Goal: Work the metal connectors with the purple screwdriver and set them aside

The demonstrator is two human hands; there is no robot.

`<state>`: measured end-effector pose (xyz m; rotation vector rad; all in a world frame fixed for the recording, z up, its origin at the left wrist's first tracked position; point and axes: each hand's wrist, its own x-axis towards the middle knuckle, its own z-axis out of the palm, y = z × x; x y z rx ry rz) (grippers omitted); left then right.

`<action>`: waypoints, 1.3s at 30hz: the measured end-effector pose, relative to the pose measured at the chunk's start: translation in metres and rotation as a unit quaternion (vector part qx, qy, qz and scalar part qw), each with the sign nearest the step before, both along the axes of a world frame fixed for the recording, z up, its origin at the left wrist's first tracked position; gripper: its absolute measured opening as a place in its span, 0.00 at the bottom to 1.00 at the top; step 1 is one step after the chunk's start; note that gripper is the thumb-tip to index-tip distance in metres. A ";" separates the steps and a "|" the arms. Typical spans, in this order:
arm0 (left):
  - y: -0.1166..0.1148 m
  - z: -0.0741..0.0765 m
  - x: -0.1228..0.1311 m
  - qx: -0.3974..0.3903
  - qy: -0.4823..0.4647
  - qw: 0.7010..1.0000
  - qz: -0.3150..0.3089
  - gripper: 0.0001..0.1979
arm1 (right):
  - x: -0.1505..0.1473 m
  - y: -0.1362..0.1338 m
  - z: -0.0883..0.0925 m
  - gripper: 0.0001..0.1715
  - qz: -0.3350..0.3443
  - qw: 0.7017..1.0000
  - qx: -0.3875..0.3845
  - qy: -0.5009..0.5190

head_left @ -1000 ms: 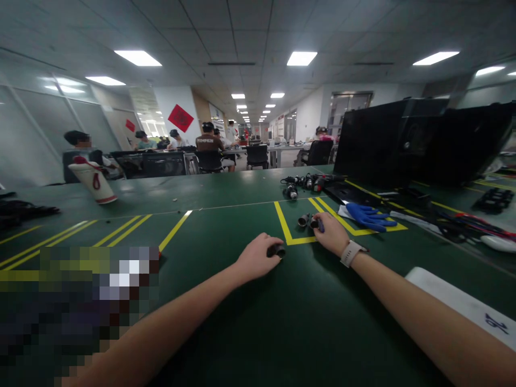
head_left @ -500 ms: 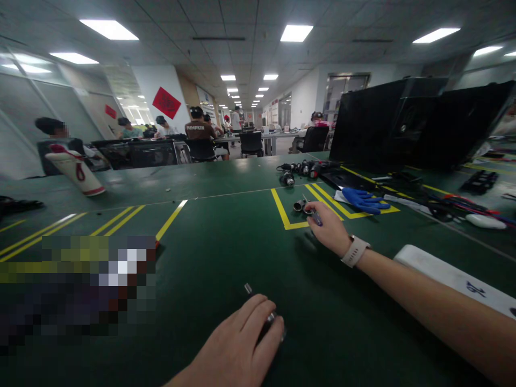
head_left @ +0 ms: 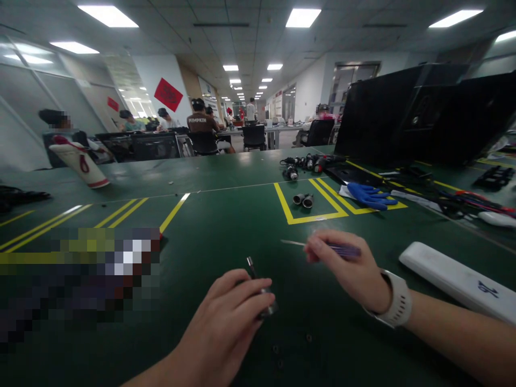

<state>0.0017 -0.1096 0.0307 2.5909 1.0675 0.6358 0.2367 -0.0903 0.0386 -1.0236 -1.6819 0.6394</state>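
Observation:
My left hand (head_left: 236,303) is closed round a small metal cylindrical part (head_left: 269,307) with a thin metal-tipped stem (head_left: 250,263) sticking out beyond the fingers. Most of that part is covered by the hand. In my right hand (head_left: 342,263) is a screwdriver (head_left: 344,250) with a purple handle. Its thin shaft points left, above the green table (head_left: 226,226) and apart from the metal part. Two short, hollow metal cylinders (head_left: 303,201) lie side by side inside a yellow tape outline, beyond my right hand. Several tiny dark pieces (head_left: 276,349) lie near the table's front.
Black connectors with cables (head_left: 300,165) lie farther back. A blue glove (head_left: 368,196) is at the right, before large black cases (head_left: 391,113). A white block (head_left: 455,279) lies beside my right forearm. A blurred-out patch covers the left. People sit at desks behind.
My right hand has drawn back from the hollow metal cylinders towards me, screwdriver still in it; both cylinders now show fully. My left hand has risen slightly with its metal part.

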 end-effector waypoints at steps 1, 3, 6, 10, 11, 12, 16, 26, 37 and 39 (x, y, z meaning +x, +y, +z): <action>0.004 -0.002 -0.001 -0.029 -0.033 0.999 0.024 0.20 | 0.002 -0.005 0.000 0.19 0.016 0.998 -0.049 0.038; 0.010 -0.003 -0.002 -0.108 -0.101 0.987 0.064 0.18 | 0.006 -0.016 -0.001 0.25 0.054 0.984 -0.143 0.091; 0.013 -0.001 0.000 -0.277 -0.189 0.937 0.100 0.19 | 0.009 -0.030 -0.003 0.27 0.096 0.965 -0.233 0.071; 0.009 0.003 0.006 -0.432 -0.282 0.850 0.104 0.19 | 0.007 -0.039 -0.001 0.28 0.113 0.968 -0.226 -0.019; 0.008 0.003 0.007 -0.445 -0.296 0.839 0.105 0.19 | 0.005 -0.039 0.000 0.28 0.117 0.970 -0.210 -0.035; 0.007 0.003 0.008 -0.453 -0.304 0.832 0.105 0.19 | 0.004 -0.039 0.001 0.28 0.119 0.972 -0.195 -0.049; 0.006 0.002 0.008 -0.467 -0.308 0.823 0.102 0.20 | 0.000 -0.038 0.002 0.27 0.122 0.977 -0.145 -0.098; 0.005 0.001 0.008 -0.488 -0.315 0.805 0.120 0.21 | -0.007 -0.036 -0.014 0.26 0.074 0.955 -0.286 0.014; -0.004 0.016 0.016 -0.478 -0.327 0.798 0.167 0.19 | -0.013 -0.048 0.001 0.18 0.136 0.978 -0.137 0.084; -0.006 0.017 0.018 -0.462 -0.336 0.803 0.170 0.18 | -0.014 -0.054 0.007 0.15 0.149 0.988 -0.035 -0.013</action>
